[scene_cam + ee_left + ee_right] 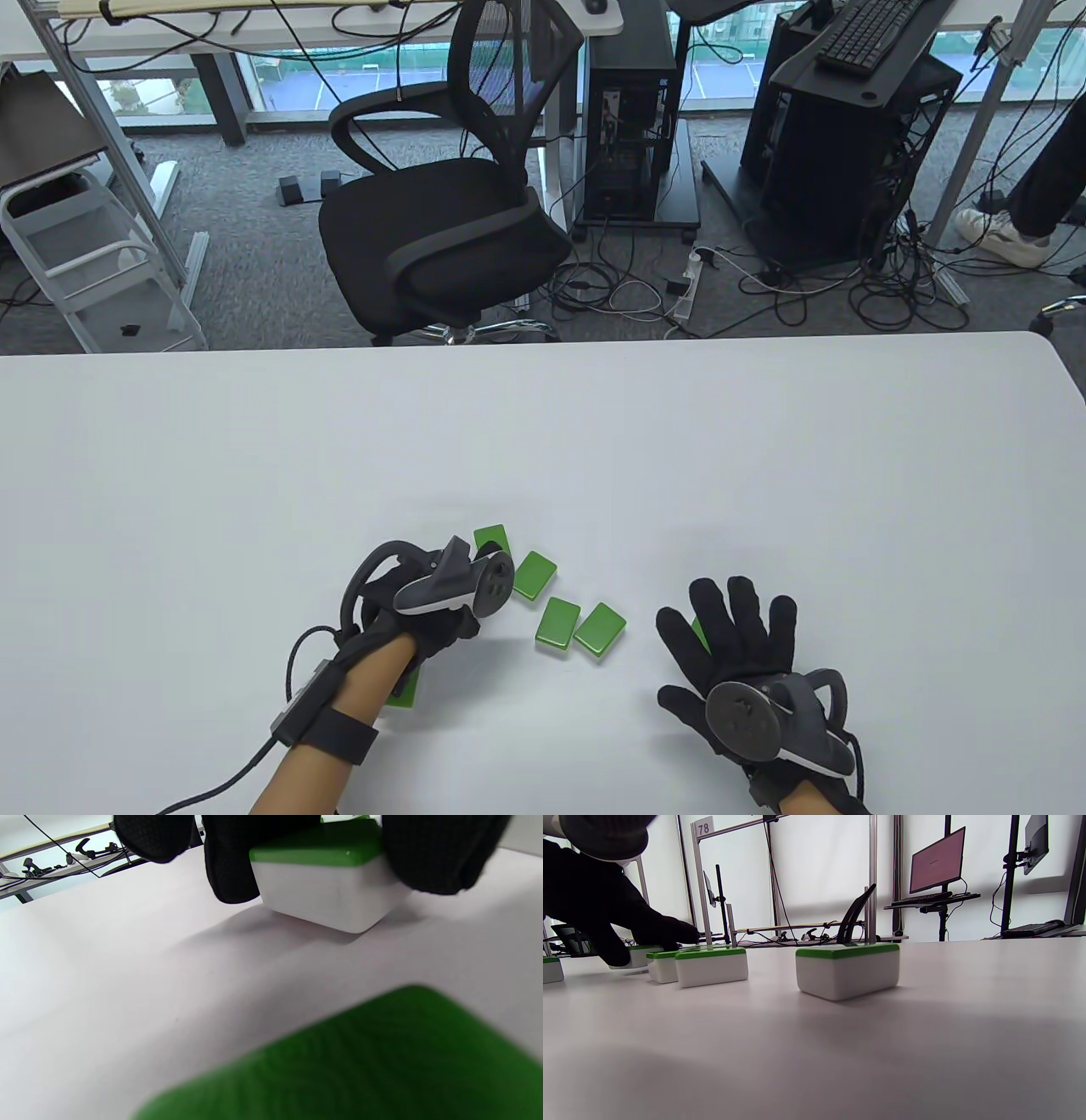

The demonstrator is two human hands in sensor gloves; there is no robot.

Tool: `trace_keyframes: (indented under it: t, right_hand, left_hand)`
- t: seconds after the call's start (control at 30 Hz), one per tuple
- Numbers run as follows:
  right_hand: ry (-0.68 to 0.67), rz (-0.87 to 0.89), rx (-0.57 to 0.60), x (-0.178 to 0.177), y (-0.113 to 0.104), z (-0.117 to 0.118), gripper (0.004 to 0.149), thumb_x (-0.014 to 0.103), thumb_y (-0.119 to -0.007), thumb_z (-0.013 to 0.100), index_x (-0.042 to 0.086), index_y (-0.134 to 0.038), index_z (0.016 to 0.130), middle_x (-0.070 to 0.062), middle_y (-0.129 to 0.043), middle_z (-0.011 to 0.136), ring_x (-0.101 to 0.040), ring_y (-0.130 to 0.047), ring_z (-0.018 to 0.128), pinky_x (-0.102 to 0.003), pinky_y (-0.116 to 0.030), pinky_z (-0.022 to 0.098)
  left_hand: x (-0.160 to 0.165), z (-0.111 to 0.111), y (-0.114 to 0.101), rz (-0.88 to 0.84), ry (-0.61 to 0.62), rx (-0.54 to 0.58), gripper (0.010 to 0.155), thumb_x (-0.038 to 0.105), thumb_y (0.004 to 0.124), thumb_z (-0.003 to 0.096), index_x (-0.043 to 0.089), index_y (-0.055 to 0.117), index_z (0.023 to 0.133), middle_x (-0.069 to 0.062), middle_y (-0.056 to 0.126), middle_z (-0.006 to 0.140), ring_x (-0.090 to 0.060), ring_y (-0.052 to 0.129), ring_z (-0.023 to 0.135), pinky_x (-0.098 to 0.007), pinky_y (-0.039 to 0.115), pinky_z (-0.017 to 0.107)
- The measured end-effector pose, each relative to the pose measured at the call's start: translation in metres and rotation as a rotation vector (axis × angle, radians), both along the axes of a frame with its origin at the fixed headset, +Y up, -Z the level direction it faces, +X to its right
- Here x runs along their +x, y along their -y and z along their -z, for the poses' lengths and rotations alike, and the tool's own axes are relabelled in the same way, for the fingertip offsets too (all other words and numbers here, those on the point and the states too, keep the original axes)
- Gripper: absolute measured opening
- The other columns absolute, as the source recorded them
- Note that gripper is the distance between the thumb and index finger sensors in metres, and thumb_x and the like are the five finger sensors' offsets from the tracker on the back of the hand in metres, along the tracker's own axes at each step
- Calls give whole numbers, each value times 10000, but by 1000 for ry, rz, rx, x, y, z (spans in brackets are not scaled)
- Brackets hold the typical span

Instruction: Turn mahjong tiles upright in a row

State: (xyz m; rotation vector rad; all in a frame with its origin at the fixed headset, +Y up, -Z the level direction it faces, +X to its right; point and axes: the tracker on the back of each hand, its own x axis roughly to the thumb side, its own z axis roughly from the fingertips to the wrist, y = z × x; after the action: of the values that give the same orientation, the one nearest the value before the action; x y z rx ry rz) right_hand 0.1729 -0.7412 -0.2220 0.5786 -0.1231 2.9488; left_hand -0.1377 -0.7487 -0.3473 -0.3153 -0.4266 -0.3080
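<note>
Several green-backed mahjong tiles lie flat, green side up, near the table's front edge. My left hand (462,586) reaches over the leftmost group. In the left wrist view its fingers (231,870) pinch one tile (331,887) from both sides; the tile sits on the table. That tile (491,538) is partly hidden under the tracker. Three loose tiles (534,575) (557,626) (600,629) lie between the hands. My right hand (738,628) lies flat with fingers spread, holding nothing. One tile (847,969) sits by its fingers. Another tile (405,689) lies under my left wrist.
The white table (543,441) stretches bare towards its far edge. A black office chair (441,221) and computer towers stand on the floor beyond it. In the right wrist view two tiles (711,965) sit side by side left of the near one.
</note>
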Motion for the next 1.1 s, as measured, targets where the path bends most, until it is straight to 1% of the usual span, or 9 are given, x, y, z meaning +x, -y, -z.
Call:
trace_keyframes:
  t: [0.23, 0.37, 0.53, 0.63, 0.7, 1.1]
  right_hand:
    - [-1, -5, 0, -1, 0, 0, 764, 619, -540, 472, 446, -16, 1001, 18, 102, 1128, -384, 129, 976, -694, -22, 676]
    - [3, -12, -5, -1, 0, 0, 764, 619, -539, 472, 445, -16, 1001, 17, 101, 1128, -384, 129, 976, -693, -22, 677]
    - [11, -15, -13, -1, 1, 0, 764, 619, -539, 472, 445, -16, 1001, 17, 102, 1128, -384, 129, 975, -693, -22, 676]
    - [14, -19, -15, -2, 1, 0, 765, 619, -540, 472, 445, -16, 1001, 16, 101, 1127, -384, 129, 975, -694, -22, 675]
    - [12, -22, -18, -2, 2, 0, 764, 619, -539, 472, 445, -16, 1000, 17, 102, 1127, -384, 128, 975, -693, -23, 676]
    - [8, -24, -21, -3, 2, 0, 764, 619, -540, 472, 445, -16, 1001, 15, 101, 1128, -385, 128, 975, -693, -23, 676]
  left_hand:
    - [-13, -24, -27, -80, 81, -22, 883, 544, 820, 318, 348, 348, 1038, 38, 702, 1062, -241, 854, 937, -565, 669, 720]
    - [-19, -41, -30, -108, 144, -19, 884, 546, 823, 314, 350, 355, 1037, 41, 703, 1061, -235, 855, 936, -563, 672, 719]
    - [-23, -62, -22, -105, 221, -24, 884, 546, 825, 311, 350, 360, 1036, 43, 705, 1060, -236, 852, 940, -562, 671, 720]
    - [-24, -70, -14, -76, 248, -28, 887, 554, 828, 303, 355, 368, 1035, 47, 713, 1056, -233, 851, 941, -562, 671, 720]
    - [-25, -72, -10, -64, 256, -17, 886, 554, 828, 301, 356, 372, 1034, 50, 713, 1055, -233, 850, 944, -561, 673, 720]
    - [-23, -76, 7, -37, 266, -29, 880, 551, 826, 303, 355, 376, 1033, 50, 700, 1062, -239, 837, 951, -562, 668, 721]
